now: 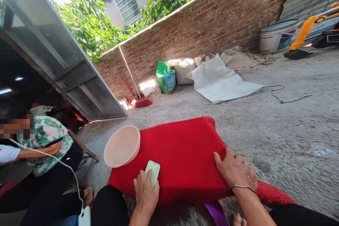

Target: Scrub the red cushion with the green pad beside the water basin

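Before me is a low, block-shaped surface covered in red fuzzy cloth. My left hand is closed around a slim, pale green phone at the near left part of the cloth. With fingers apart, my right hand lies on the cloth's right edge, a bangle at its wrist and a ring on one finger. A shallow pale pink basin rests on the far left corner. Some red cloth hangs past the right side, and a purple strip shows underneath.
A person sits at the left by a metal door. A white cable runs down to a white device near my leg. Along the brick wall are a red broom, sacks, a white sheet and a bucket.
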The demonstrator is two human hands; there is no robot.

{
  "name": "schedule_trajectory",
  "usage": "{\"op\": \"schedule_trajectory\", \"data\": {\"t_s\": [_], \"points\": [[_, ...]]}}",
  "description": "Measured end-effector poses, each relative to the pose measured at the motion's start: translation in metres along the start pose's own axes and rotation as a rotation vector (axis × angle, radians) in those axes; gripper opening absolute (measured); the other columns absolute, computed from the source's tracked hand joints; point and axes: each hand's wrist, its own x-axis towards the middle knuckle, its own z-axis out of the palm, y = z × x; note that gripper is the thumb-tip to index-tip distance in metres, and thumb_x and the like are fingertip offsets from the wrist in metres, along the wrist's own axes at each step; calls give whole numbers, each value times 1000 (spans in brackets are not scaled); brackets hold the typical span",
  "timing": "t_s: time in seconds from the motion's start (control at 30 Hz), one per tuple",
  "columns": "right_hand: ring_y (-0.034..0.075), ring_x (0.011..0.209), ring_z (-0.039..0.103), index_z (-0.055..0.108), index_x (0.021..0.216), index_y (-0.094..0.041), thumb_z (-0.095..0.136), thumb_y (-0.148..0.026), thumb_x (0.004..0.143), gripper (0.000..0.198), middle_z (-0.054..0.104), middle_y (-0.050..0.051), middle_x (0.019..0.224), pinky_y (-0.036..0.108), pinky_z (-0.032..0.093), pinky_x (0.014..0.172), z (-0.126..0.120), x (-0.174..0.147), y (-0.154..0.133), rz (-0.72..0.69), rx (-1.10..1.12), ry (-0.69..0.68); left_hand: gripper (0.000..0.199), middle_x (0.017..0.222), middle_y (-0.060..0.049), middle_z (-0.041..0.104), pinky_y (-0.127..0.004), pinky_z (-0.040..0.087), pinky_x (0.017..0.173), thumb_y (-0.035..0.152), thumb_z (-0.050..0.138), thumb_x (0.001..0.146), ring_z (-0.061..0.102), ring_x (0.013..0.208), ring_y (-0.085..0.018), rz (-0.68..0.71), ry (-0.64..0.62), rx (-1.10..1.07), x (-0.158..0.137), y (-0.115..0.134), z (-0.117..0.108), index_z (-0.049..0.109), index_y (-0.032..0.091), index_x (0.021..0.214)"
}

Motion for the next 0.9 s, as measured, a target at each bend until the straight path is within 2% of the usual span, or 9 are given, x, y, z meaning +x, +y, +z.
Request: {"op": "schedule_trajectory", "data": {"t_s": [0.07,0.13,0.3,0.4,0.53,0.67,0.73,0.9], "points": [[33,96,64,50,128,-5,26,-44,95,56,63,23,109,43,45,83,5,3,3,1,0,15,35,106,-4,59,-34,36,86,33,61,83,56,97,-20,65,-19,-90,-3,13,-4,60,30,118],[33,96,64,49,129,-6,24,-45,95,58,63,23,110,44,45,83,10,6,6,-9,8,5,35,104,-2,59,-33,36,84,33,61,82,56,97,-20,74,-6,-135,-1,15,-10,61,31,117],[34,96,64,50,128,-7,24,-47,94,59,62,24,110,46,45,84,15,9,8,-17,25,-11,33,100,-4,58,-32,37,79,29,58,85,56,96,-20,-55,82,-52,17,-19,-17,61,27,118],[34,95,64,52,126,-7,24,-47,94,58,63,24,108,47,45,83,15,8,8,-16,35,14,33,99,-4,58,-33,37,79,30,58,85,56,95,-21,-93,62,-6,22,-27,-9,61,26,117],[35,90,65,51,126,-5,23,-47,93,60,64,25,106,47,46,79,22,12,13,-53,41,30,34,102,-5,58,-35,35,82,31,58,83,54,97,-22,-21,8,-20,15,0,2,60,26,117],[36,89,66,51,127,-5,25,-48,92,61,64,27,107,48,47,78,28,16,18,-70,46,46,35,104,-3,58,-34,35,84,33,59,83,53,96,-20,114,26,-135,9,21,-4,59,30,117],[36,91,65,51,127,-5,26,-48,93,60,64,27,108,47,47,78,27,15,17,-65,39,43,34,103,-3,58,-33,36,83,33,58,84,54,96,-20,109,45,-157,12,15,-11,59,31,118],[35,94,65,51,126,-5,26,-45,94,57,64,25,107,45,46,81,15,7,6,-26,12,30,33,100,-5,58,-34,37,80,30,55,86,55,96,-21,-43,74,-37,16,-21,-15,59,26,119]]}}
